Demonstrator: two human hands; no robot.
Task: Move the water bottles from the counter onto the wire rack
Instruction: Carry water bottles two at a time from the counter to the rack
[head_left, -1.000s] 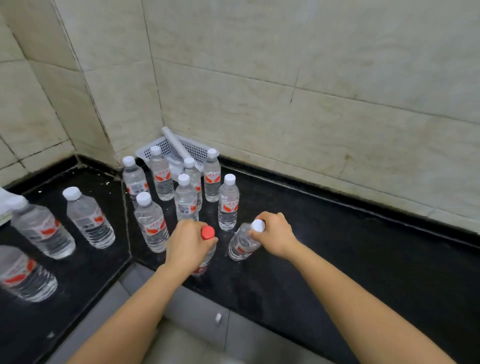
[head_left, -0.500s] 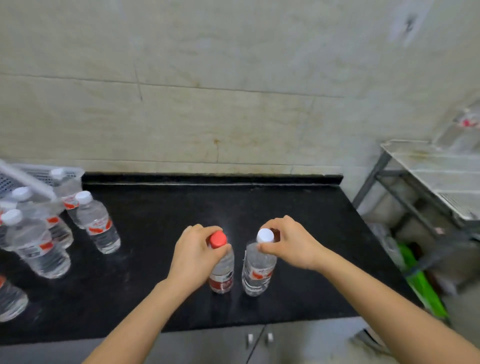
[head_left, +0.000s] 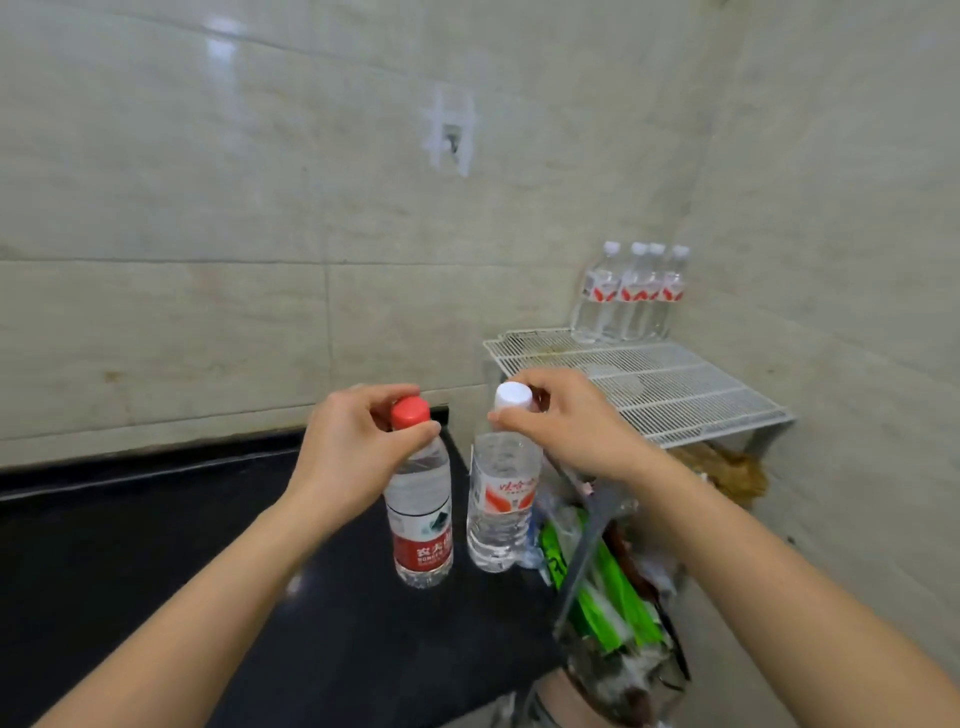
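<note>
Head view: the left hand grips a red-capped water bottle by its neck, fingers wrapped just under the cap, and the bottle hangs upright with a red label low on its body. The right hand pinches a white-capped water bottle the same way at the neck, also upright, its label white and red. The two bottles hang just beside each other, apart by a narrow gap, in front of the right end of the black counter. Whether their bases touch the counter cannot be told.

To the right and farther back stands the white wire rack, set in the corner of the tiled walls. Four water bottles with white caps stand upright in a tight row at the rack's back edge, against the wall. Below the rack lies clutter, among it green plastic packaging and something brown, too blurred to name.
</note>
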